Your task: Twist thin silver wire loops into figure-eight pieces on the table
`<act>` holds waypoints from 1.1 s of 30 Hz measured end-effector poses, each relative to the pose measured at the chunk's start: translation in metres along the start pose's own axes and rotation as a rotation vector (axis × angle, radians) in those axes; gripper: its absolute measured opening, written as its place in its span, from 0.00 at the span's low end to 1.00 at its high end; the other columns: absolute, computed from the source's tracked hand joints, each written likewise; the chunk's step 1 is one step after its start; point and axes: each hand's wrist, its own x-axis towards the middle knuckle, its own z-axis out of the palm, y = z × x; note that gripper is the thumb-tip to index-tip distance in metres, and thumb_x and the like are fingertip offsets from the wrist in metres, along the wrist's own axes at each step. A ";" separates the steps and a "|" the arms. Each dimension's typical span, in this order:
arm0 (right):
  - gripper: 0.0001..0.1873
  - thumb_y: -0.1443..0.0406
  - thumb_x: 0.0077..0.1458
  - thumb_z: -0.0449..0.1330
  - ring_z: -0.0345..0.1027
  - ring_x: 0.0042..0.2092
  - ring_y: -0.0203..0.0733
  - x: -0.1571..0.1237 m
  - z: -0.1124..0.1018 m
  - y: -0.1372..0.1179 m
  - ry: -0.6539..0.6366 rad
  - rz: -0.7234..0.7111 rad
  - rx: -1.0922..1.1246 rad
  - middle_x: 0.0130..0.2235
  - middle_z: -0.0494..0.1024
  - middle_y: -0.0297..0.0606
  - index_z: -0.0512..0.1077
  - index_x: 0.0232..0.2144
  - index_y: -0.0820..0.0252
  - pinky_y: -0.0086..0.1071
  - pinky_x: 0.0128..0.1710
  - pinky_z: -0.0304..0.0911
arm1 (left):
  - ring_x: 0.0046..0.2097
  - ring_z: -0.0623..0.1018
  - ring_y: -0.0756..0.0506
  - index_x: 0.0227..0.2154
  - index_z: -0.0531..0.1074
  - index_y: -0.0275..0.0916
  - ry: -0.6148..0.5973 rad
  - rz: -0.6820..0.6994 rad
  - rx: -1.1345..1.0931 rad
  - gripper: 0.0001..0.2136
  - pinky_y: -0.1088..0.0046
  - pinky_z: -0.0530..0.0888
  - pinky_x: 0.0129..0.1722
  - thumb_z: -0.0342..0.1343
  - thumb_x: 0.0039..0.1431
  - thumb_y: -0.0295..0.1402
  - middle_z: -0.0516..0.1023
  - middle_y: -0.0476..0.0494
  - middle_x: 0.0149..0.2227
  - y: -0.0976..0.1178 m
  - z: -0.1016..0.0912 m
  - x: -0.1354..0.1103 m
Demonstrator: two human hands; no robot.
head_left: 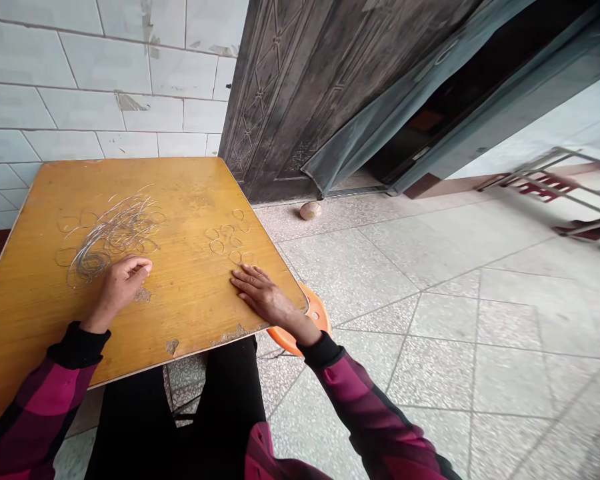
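Observation:
My left hand [119,288] lies curled on the wooden tabletop [190,180], right beside a tangle of thin silver wire [114,233]; whether a strand sits inside its closed fingers is hidden. Several small wire loops [225,239] lie in a loose group to the right of the tangle, and a few fainter loops [67,223] lie at its left. My right hand [263,297] rests flat and palm down on the table, its fingers spread, with the fingertips just below those loops.
The yellow-brown tabletop has chipped patches near its front edge and rests across my black-clad lap. An orange stool rim [316,313] shows past its right corner. Behind stand a tiled wall [80,87] and a dark metal door [300,100]. A small round stone [310,211] lies on the speckled floor.

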 end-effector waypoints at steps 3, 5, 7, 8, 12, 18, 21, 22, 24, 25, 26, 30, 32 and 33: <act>0.20 0.67 0.63 0.52 0.53 0.65 0.49 -0.001 -0.005 0.015 0.018 -0.026 0.072 0.59 0.69 0.45 0.68 0.56 0.57 0.53 0.62 0.54 | 0.31 0.76 0.47 0.30 0.76 0.39 0.003 0.009 -0.003 0.09 0.74 0.72 0.29 0.55 0.53 0.38 0.78 0.45 0.32 -0.002 0.001 0.000; 0.20 0.67 0.63 0.52 0.54 0.65 0.50 -0.002 -0.007 0.026 0.032 -0.039 0.098 0.58 0.70 0.44 0.69 0.56 0.56 0.54 0.63 0.54 | 0.30 0.75 0.48 0.29 0.75 0.39 0.003 0.018 0.002 0.09 0.74 0.71 0.29 0.54 0.53 0.38 0.77 0.45 0.31 -0.003 0.001 0.001; 0.19 0.68 0.63 0.52 0.55 0.65 0.50 -0.003 -0.008 0.036 0.050 -0.045 0.118 0.57 0.71 0.43 0.69 0.55 0.56 0.54 0.63 0.54 | 0.30 0.75 0.48 0.29 0.75 0.39 0.008 0.027 0.013 0.09 0.74 0.71 0.29 0.54 0.54 0.38 0.77 0.46 0.30 -0.003 -0.001 0.002; 0.19 0.67 0.63 0.52 0.56 0.64 0.50 -0.003 -0.009 0.040 0.062 -0.048 0.130 0.57 0.72 0.43 0.70 0.55 0.56 0.54 0.63 0.55 | 0.30 0.75 0.48 0.29 0.75 0.39 0.017 0.033 0.022 0.10 0.73 0.71 0.30 0.53 0.54 0.38 0.77 0.45 0.30 -0.003 -0.002 0.003; 0.19 0.66 0.62 0.53 0.57 0.64 0.50 -0.002 -0.015 0.038 0.098 -0.049 0.127 0.56 0.73 0.42 0.70 0.54 0.54 0.56 0.61 0.56 | 0.32 0.76 0.47 0.29 0.75 0.39 0.140 0.021 0.098 0.10 0.72 0.72 0.34 0.53 0.53 0.38 0.78 0.45 0.32 -0.003 -0.016 0.009; 0.16 0.66 0.61 0.54 0.66 0.57 0.51 0.019 -0.028 -0.012 0.155 -0.096 0.180 0.54 0.74 0.43 0.73 0.50 0.53 0.53 0.55 0.64 | 0.33 0.76 0.46 0.33 0.77 0.39 0.348 -0.070 0.278 0.10 0.70 0.71 0.36 0.55 0.51 0.36 0.79 0.43 0.35 -0.014 -0.057 0.022; 0.15 0.66 0.61 0.54 0.69 0.52 0.49 0.041 -0.030 -0.041 0.134 -0.148 0.255 0.53 0.75 0.44 0.73 0.49 0.54 0.49 0.51 0.68 | 0.34 0.76 0.44 0.33 0.77 0.40 0.400 -0.104 0.364 0.10 0.69 0.71 0.36 0.54 0.51 0.36 0.79 0.43 0.36 -0.023 -0.087 0.029; 0.15 0.66 0.62 0.53 0.69 0.52 0.49 0.050 -0.029 -0.050 0.112 -0.175 0.275 0.53 0.75 0.45 0.73 0.49 0.56 0.48 0.50 0.68 | 0.34 0.76 0.44 0.32 0.77 0.40 0.384 -0.120 0.410 0.09 0.68 0.71 0.36 0.54 0.51 0.36 0.79 0.42 0.36 -0.026 -0.098 0.032; 0.14 0.66 0.62 0.53 0.71 0.49 0.48 0.069 -0.027 -0.066 0.079 -0.245 0.305 0.49 0.77 0.46 0.74 0.47 0.59 0.46 0.47 0.70 | 0.35 0.76 0.43 0.28 0.76 0.39 0.351 -0.143 0.460 0.07 0.67 0.70 0.37 0.55 0.49 0.33 0.79 0.42 0.36 -0.031 -0.117 0.038; 0.14 0.66 0.63 0.52 0.72 0.47 0.47 0.078 -0.024 -0.073 0.062 -0.295 0.326 0.47 0.78 0.46 0.74 0.46 0.60 0.44 0.46 0.70 | 0.35 0.76 0.43 0.27 0.76 0.40 0.302 -0.178 0.525 0.06 0.68 0.70 0.36 0.55 0.48 0.32 0.80 0.43 0.35 -0.034 -0.126 0.041; 0.14 0.66 0.63 0.52 0.72 0.46 0.46 0.088 -0.021 -0.080 0.042 -0.336 0.351 0.46 0.78 0.45 0.75 0.45 0.60 0.43 0.46 0.70 | 0.35 0.76 0.42 0.26 0.76 0.40 0.281 -0.197 0.551 0.05 0.68 0.69 0.36 0.55 0.47 0.31 0.80 0.43 0.33 -0.037 -0.133 0.044; 0.15 0.65 0.64 0.49 0.73 0.43 0.44 0.119 -0.001 -0.096 -0.009 -0.421 0.415 0.43 0.79 0.44 0.76 0.42 0.59 0.38 0.43 0.71 | 0.36 0.77 0.42 0.23 0.75 0.38 0.191 -0.289 0.696 0.05 0.70 0.67 0.35 0.54 0.46 0.29 0.80 0.44 0.29 -0.048 -0.152 0.066; 0.15 0.66 0.65 0.48 0.74 0.42 0.43 0.127 0.010 -0.097 -0.011 -0.430 0.434 0.42 0.79 0.44 0.76 0.41 0.60 0.36 0.43 0.71 | 0.36 0.77 0.41 0.22 0.74 0.38 0.170 -0.320 0.761 0.05 0.69 0.67 0.34 0.54 0.47 0.28 0.80 0.41 0.29 -0.054 -0.156 0.082; 0.15 0.66 0.65 0.48 0.74 0.42 0.43 0.129 0.016 -0.096 -0.009 -0.428 0.434 0.41 0.79 0.45 0.76 0.41 0.61 0.36 0.42 0.71 | 0.36 0.77 0.40 0.22 0.74 0.38 0.154 -0.323 0.782 0.05 0.69 0.67 0.34 0.54 0.47 0.28 0.80 0.40 0.30 -0.056 -0.156 0.090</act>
